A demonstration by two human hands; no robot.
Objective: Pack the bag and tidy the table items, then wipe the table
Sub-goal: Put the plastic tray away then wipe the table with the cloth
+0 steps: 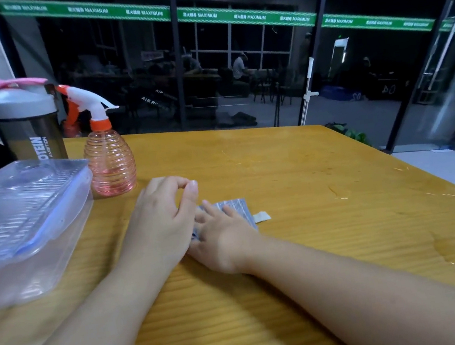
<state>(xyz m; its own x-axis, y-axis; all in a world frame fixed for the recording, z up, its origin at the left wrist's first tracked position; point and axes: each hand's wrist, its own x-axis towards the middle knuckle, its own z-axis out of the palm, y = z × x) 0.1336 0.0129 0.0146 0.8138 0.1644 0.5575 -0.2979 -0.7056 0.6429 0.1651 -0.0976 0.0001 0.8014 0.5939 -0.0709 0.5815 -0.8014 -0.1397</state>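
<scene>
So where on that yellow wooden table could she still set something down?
Bare wood lies beyond the grey folded cloth, toward the far edge of the yellow wooden table, though wet streaks mark the right side. The left is crowded: clear plastic lidded box, pink spray bottle, dark shaker bottle.

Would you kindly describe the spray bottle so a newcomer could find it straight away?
Start at the yellow wooden table and look to its far left. There the spray bottle stands upright between the dark shaker cup and the hands. Only it has a ribbed pink body and orange-and-white trigger.
</scene>
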